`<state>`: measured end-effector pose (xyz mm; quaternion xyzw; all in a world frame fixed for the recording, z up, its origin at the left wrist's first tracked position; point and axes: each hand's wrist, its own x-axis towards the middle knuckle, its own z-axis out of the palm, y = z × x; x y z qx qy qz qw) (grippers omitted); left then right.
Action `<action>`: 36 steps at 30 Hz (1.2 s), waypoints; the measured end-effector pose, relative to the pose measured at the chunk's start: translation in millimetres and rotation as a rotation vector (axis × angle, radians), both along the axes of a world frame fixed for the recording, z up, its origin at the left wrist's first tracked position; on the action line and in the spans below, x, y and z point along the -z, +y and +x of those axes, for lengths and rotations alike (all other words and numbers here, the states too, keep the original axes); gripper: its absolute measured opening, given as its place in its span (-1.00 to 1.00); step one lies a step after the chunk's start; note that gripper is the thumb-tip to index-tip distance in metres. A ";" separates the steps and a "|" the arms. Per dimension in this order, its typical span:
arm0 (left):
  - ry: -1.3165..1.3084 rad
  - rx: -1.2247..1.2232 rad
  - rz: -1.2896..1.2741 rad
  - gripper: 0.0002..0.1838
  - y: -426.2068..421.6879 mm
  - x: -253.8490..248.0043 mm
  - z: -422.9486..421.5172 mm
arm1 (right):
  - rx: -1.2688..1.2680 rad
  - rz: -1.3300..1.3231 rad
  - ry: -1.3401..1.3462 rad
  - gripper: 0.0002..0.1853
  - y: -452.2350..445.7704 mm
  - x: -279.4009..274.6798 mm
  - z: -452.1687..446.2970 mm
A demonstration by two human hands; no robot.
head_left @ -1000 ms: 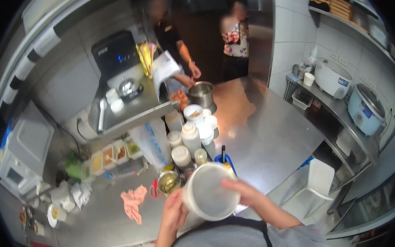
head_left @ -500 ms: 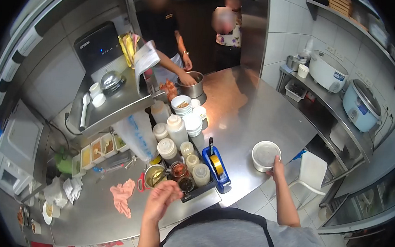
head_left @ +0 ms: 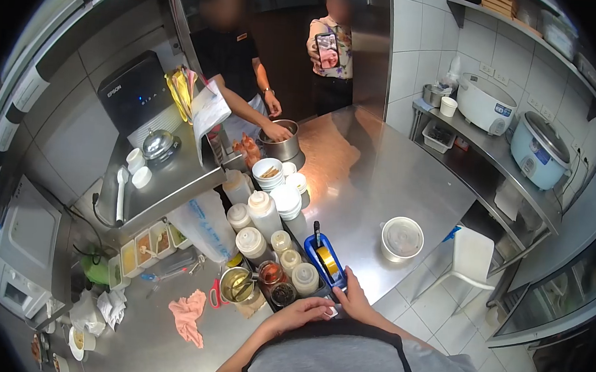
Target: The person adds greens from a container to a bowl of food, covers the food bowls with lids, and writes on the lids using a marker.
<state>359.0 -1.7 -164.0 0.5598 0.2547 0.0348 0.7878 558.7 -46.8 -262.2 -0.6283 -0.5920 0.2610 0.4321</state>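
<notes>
Both my hands are close together at the front edge of the counter, near the blue tape dispenser (head_left: pixel 325 259) with its yellow roll. My left hand (head_left: pixel 304 314) has bent fingers, with a small white piece (head_left: pixel 332 311) at their tips that I cannot identify. My right hand (head_left: pixel 355 300) stands beside the dispenser's near end, fingers stretched and thumb apart; whether it touches the dispenser is unclear. Apart from both hands, a white round tub with a translucent lid (head_left: pixel 402 238) rests on the steel counter at the right. Left of my hands are jars of dark and red sauce (head_left: pixel 282 295).
Squeeze bottles (head_left: pixel 264 214) and stacked white bowls (head_left: pixel 286 200) crowd the middle. A pink cloth (head_left: pixel 187 317) and red scissors (head_left: pixel 216 293) lie left. Across the counter, a co-worker reaches into a metal pot (head_left: pixel 280 148); another person holds a phone (head_left: pixel 327 50). A white chair (head_left: pixel 467 258) stands right.
My right hand has let go of the white tub and moved left to the tape dispenser. My left hand has come right and down beside it. The person at the back has lowered the phone.
</notes>
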 end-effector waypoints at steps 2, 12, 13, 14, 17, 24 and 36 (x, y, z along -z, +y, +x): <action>-0.010 0.010 0.023 -0.60 0.7 2.6 -6.4 | -0.015 -0.072 0.077 -0.26 1.0 5.8 7.9; -0.367 -0.070 -0.161 -0.55 7.8 -58.4 -32.9 | 0.099 -0.134 0.329 -0.35 29.1 28.8 8.0; -0.387 -0.078 -0.177 -0.55 9.8 -60.5 -33.4 | 0.096 -0.153 0.336 -0.35 31.8 26.2 7.8; -0.399 -0.088 -0.181 -0.54 10.9 -62.3 -33.2 | 0.093 -0.171 0.343 -0.36 33.5 21.8 7.9; -0.434 -0.111 -0.205 -0.53 11.6 -61.8 -33.2 | 0.080 -0.211 0.373 -0.37 35.1 4.8 6.1; -0.471 -0.167 -0.260 -0.53 9.7 -61.0 -35.2 | 0.096 -0.180 0.312 -0.39 38.9 25.4 8.2; -0.521 -0.236 -0.223 -0.52 14.1 -60.7 -38.3 | 0.099 -0.164 0.308 -0.40 41.1 37.7 9.9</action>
